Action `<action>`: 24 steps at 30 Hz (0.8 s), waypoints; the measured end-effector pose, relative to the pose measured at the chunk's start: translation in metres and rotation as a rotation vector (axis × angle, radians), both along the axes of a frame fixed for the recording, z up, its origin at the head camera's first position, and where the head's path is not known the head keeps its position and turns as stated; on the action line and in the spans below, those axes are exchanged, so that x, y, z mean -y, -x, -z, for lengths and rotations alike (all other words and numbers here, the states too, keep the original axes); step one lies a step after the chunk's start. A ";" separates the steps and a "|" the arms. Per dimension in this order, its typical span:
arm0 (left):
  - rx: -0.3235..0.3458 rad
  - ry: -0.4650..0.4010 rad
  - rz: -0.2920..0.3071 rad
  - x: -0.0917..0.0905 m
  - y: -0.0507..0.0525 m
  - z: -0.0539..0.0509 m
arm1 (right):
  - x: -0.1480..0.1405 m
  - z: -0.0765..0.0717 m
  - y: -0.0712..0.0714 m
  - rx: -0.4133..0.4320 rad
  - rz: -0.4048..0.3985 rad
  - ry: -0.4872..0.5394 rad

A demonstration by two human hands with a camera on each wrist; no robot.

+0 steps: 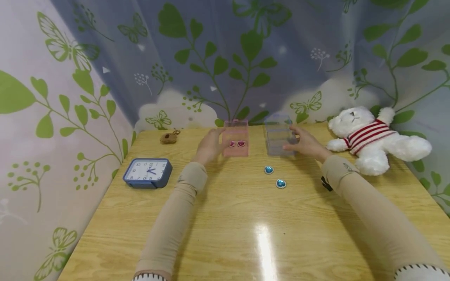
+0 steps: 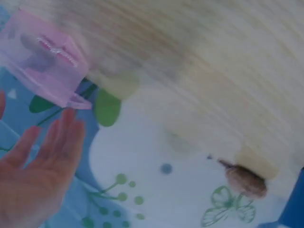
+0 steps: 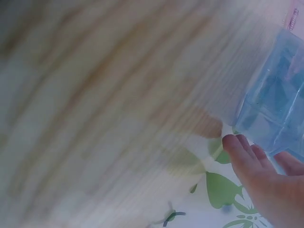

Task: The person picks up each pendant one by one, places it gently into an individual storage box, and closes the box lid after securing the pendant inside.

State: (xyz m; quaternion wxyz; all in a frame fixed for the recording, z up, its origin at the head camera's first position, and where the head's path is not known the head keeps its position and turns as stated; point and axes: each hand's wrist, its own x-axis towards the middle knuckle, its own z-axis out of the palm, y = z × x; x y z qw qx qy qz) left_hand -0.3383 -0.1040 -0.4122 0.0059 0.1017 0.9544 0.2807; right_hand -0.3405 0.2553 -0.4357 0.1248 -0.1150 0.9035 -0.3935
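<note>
A clear pink box with its lid raised holds two pink heart gems. My left hand is at its left side; the left wrist view shows the hand with fingers extended, close to the pink box. To the right stands a clear blue box, also with its lid up. Beside its right side is my right hand, thumb and fingers spread; in the right wrist view its fingers look nearly straight. Whether either hand touches its box I cannot tell. Two blue heart gems lie in front.
A blue-framed clock and a small brown item with a loop are on the left. At the right, a white teddy bear in a striped top leans by the curtain. A small black object lies beneath my right forearm.
</note>
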 end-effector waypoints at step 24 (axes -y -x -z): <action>-0.020 0.133 0.388 -0.092 -0.041 0.015 | 0.001 -0.004 0.000 0.051 0.029 -0.010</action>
